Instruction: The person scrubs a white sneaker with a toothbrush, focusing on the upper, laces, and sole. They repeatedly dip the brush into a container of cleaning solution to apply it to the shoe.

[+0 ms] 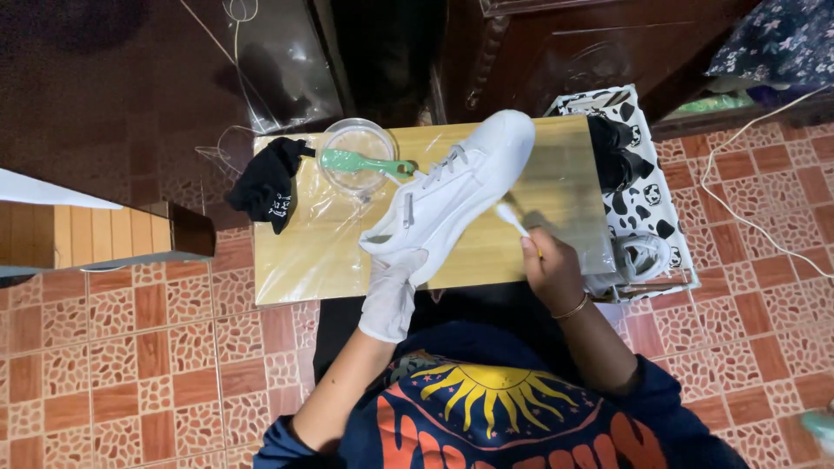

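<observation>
Head view: person sits at a small wooden table (556,165) covered in clear plastic sheet. Left hand (391,291), in a white glove, is clamped on the heel end of a white sneaker (456,191), holding it tilted over the table middle, toe pointing up and away toward the far edge. Right hand (549,265), bare, gold bangle on the wrist, fingers closed around a small brush (511,219); its white head touches the sneaker's side near the sole. Clear plastic bowl (356,156) sits on the far left part of the table, a green-handled brush (365,163) lying across it, its tip just beside the sneaker's laces. Black cloth (269,182) lies crumpled at the table's left corner, part hanging off the edge. Right of the table, a black-and-white patterned box (647,195) holds dark fabric and a second shoe (643,256), greyish, near the right wrist. Floor is red patterned tile (130,347). White cable (747,217) runs across the tile at right.
</observation>
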